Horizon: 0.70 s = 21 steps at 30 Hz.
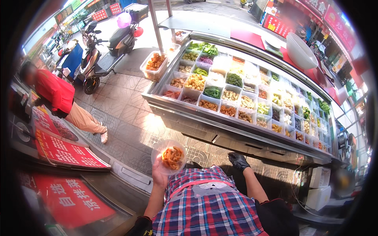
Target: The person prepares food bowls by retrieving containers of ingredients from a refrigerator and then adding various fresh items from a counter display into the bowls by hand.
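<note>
My bare left hand grips the rim of a round, translucent plastic bowl. Inside it lies a small heap of orange-red, sauced food strips. To the right of my checked apron, my right hand wears a black glove and hangs low beside the food counter. Nothing shows in it, but its fingers are dark and blend together. Ahead stands the metal-framed counter, filled with rows of clear square tubs of cut vegetables, tofu pieces and other foods. Green strands fill one tub near the front.
A clear tub of orange food sits off the counter's left corner. Stacked white bowls rest on the far ledge. A person in red stands at left, near a parked scooter. Red sign boards edge the left side.
</note>
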Tool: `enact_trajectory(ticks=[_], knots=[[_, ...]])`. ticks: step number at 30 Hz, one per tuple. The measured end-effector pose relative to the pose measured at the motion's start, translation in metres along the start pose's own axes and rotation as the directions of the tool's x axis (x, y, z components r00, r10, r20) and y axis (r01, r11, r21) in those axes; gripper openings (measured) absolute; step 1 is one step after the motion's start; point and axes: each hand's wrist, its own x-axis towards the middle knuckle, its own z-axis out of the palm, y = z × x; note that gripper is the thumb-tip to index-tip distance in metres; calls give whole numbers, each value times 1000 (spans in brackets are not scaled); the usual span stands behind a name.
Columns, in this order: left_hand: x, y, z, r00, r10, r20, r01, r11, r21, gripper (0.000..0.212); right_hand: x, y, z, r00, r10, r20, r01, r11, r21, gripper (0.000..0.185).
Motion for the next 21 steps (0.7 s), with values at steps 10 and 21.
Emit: enact_trajectory(ticks=[10, 21], knots=[[184, 52, 92, 994, -93, 53, 89, 994, 67, 71, 261, -140, -33, 960, -242, -141, 275, 911, 308, 52], [342, 33, 136, 978, -43, -205, 87, 974, 209, 73, 573, -217, 13, 887, -456, 69, 432, 770, -469, 70]])
